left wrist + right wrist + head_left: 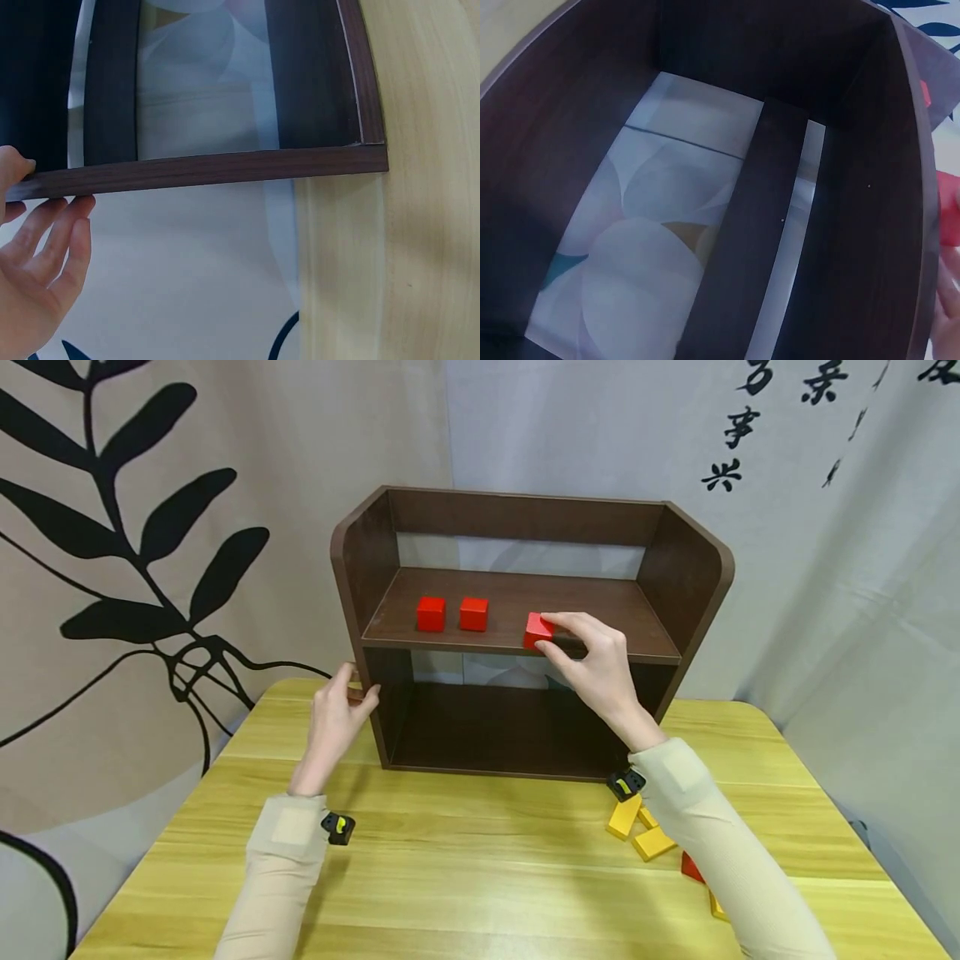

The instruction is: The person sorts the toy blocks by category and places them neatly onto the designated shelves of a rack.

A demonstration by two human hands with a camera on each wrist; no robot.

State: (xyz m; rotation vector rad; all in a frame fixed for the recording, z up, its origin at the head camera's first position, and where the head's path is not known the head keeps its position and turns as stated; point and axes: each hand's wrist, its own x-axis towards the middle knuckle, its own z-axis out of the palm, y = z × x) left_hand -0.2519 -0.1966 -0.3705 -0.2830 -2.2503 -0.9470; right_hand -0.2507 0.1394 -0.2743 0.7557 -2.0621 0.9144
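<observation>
The right hand (596, 664) reaches up from the worktop's (480, 860) near right side, wrist bent, forearm rising to the upper shelf of the dark brown shelf unit (525, 627) that stands at the worktop's far edge. Its grip is closed on a red cube (537, 631), thumb and fingertips pinching it at the shelf's front edge, right of centre. Two more red cubes (452, 613) sit side by side on the same shelf, toward its left end, just apart from each other.

The left hand (335, 718) stands upright at the unit's left side panel, fingers straight and relaxed, thumb and fingertips touching the panel's front edge; its grip is open.

Yellow blocks (637, 831) and a red piece lie near the worktop's right edge, partly hidden by the right sleeve.
</observation>
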